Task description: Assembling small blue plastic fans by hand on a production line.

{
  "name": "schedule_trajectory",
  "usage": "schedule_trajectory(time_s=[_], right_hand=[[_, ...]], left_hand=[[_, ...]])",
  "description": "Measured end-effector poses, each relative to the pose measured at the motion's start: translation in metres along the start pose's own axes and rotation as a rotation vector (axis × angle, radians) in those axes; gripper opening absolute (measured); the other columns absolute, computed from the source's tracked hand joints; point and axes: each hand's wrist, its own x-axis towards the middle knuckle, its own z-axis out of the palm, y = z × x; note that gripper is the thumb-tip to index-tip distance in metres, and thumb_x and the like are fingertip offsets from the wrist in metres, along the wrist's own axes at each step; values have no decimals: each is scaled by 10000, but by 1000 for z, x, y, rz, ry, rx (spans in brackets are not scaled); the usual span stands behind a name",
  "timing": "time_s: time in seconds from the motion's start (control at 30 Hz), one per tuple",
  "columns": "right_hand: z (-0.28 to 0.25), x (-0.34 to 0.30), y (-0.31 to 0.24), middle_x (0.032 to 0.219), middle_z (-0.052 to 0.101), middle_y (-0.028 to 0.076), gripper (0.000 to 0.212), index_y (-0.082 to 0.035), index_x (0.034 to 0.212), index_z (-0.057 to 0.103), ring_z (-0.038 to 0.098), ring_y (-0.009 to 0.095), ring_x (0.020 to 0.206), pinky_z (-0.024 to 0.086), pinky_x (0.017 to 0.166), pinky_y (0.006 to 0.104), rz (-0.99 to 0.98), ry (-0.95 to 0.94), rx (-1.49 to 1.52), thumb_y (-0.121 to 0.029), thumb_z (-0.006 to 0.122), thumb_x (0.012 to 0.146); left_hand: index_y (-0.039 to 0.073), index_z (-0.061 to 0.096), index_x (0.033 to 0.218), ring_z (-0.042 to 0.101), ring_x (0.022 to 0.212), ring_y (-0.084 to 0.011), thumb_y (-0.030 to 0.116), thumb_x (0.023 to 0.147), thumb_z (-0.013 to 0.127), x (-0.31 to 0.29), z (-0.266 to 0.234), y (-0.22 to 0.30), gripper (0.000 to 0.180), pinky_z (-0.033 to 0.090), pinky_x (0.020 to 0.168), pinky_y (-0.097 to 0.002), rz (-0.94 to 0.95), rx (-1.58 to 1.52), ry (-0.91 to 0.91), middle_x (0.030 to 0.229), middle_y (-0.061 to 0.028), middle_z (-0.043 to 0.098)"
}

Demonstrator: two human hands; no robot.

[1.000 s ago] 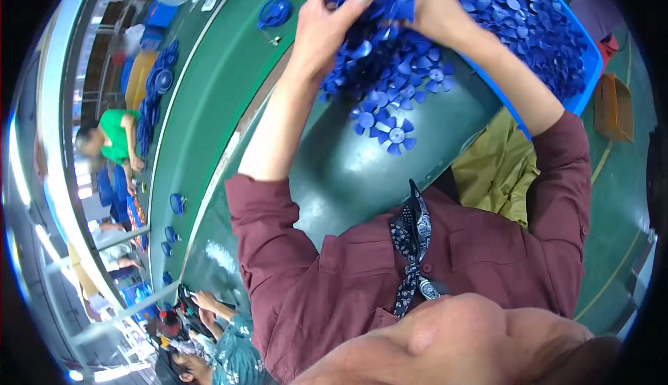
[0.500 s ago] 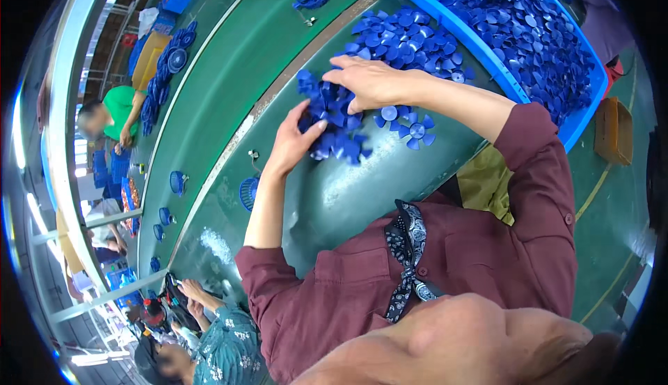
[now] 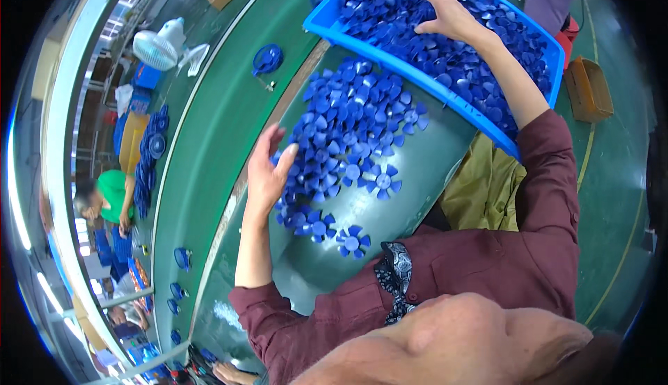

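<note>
At the far left, a person in a bright green shirt (image 3: 111, 193) is beside a heap of round blue plastic fan guards (image 3: 153, 150). A small white fan with a round caged head (image 3: 157, 49) is farther up. Next comes a long, smooth green strip (image 3: 209, 155) curving up the view, with a round blue plastic guard (image 3: 268, 59) near its right edge and smaller blue ones (image 3: 182, 258) lower down.

The person's left hand (image 3: 270, 176) is at the left edge of a loose pile of glossy dark-blue plastic fan blades (image 3: 351, 117). Its grip is fairly wide, thumb apart from fingers; whether it touches the pile I cannot tell. The pile spreads over the dark green worktop (image 3: 438, 141), and two blades lie at its near end.

To the right, overlapping the worktop's far side, is a large bright-blue plastic bin (image 3: 390, 58) filled with the same blades. The right hand (image 3: 449, 19) is over them, its grip wide, thumb and fingers spread; contact is unclear.

Olive-coloured cloth (image 3: 480, 183) hangs below the bin's near corner. Farthest right, an open brown cardboard box (image 3: 588, 92) is on the green floor.
</note>
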Motion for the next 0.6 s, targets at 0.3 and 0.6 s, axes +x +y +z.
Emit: schedule_trajectory(time_s=[0.3,0.6], right_hand=[[33,7,35,1143,519,230,1048,-51,1334,388,501,413,1059,482,855,469,63,-116,-117,-488,851,501],[9,25,47,1221,502,189,1084,-76,1374,390,462,377,1120,392,908,550,116,-335,-231,-520,842,493]], left_hand=[[-74,496,1249,561,1129,-343,440,838,640,259,110,44,674,429,964,-386,215,65,66,1191,-258,578],[-15,474,1303,524,1172,-317,620,759,639,344,185,56,853,385,993,-368,79,340,20,1254,-238,543]])
